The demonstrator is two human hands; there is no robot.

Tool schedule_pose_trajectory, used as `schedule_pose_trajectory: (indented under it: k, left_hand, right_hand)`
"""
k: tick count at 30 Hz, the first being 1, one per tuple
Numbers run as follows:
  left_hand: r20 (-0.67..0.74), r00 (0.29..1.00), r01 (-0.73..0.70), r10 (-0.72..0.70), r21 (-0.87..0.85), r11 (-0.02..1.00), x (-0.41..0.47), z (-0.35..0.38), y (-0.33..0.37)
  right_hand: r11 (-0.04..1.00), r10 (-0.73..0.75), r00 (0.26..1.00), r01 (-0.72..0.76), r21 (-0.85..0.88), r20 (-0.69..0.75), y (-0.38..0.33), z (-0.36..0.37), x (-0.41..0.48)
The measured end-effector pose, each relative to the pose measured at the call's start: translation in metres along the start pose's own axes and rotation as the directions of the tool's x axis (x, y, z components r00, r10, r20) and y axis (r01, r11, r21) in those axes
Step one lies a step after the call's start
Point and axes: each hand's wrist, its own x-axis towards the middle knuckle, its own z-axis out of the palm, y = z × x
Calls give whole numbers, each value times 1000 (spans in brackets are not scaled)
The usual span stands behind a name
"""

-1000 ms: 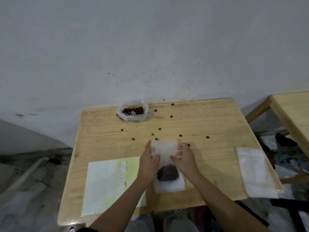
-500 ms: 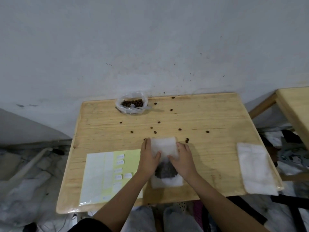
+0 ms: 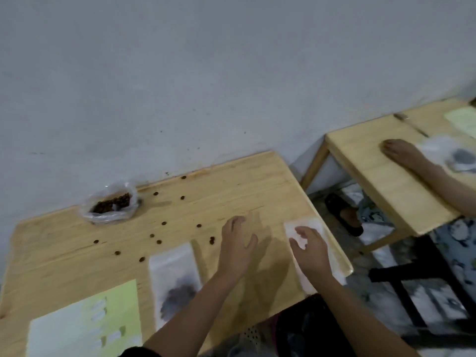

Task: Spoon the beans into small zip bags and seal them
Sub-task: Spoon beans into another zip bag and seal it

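Has the filled zip bag (image 3: 175, 273) near the front edge of the worktop (image 3: 77, 256), rests the right grip (image 3: 310, 251) loose-fingered on the empty zip bags (image 3: 307, 223) at its right edge, likely to take one, hovers the left grip (image 3: 237, 244) slack, empty.

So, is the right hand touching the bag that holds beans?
Apart. In the head view the right hand is over the empty bags; the filled bag lies to its left, with the left hand and bare table between.
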Motion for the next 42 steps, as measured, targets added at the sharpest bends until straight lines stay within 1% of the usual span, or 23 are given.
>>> schedule_pose_trajectory:
  k: [3,5,7,8,10,12,15,24,27,31,34,36,39,42]
  left_hand:
    - [202,979,22,-24,13,1000,-3,44,14]
    - [286,957,33,-46,47,998,-6,67,21]
    - [329,942,52,-73,72,996,-9,83,27]
    - [341,937,47,-75,90,995,-9,89,29]
    - [352,935,3,-41,108,994,-9,97,32]
    - [362,932,-22,-13,93,995,-7,102,34]
    - [365,931,-2,-13,42,999,-2,104,37]
    - [371,928,42,-29,-27,999,-2,109,35]
    - [335,941,63,-39,-59,996,-2,109,37]
    - [264,964,55,-23,-116,992,-2,102,45]
    - [182,983,48,0,-259,965,0,92,53]
    - [133,991,76,-29,-365,928,6,80,57]
    - [117,992,96,-45,-474,875,21,56,62]
    - [148,987,132,-58,-557,820,40,22,65]
  right_hand:
    - [992,105,994,-106,-70,-19,38,-27,9]
    - [977,154,988,-148,-155,30,56,-35,15]
    - [960,138,985,-109,-257,99,68,-35,21]
    - [955,154,981,-117,-273,116,70,-34,23]
    - [954,197,973,-161,-252,124,72,-30,24]
    - [960,218,971,-196,-203,96,70,-28,23]
    - [964,255,965,-249,-98,55,66,-27,21]
    - [974,226,974,-226,-14,2,65,-26,21]
    - [965,259,965,-256,64,-46,64,-26,20]
    - [956,268,958,-251,153,-104,61,-28,20]
    - [931,283,951,-240,275,-128,53,-34,23]
    - [933,245,959,-193,303,-144,46,-40,28]
    - [928,178,978,-129,349,-112,26,-53,40]
    - [934,28,997,1,357,-78,-1,-64,53]
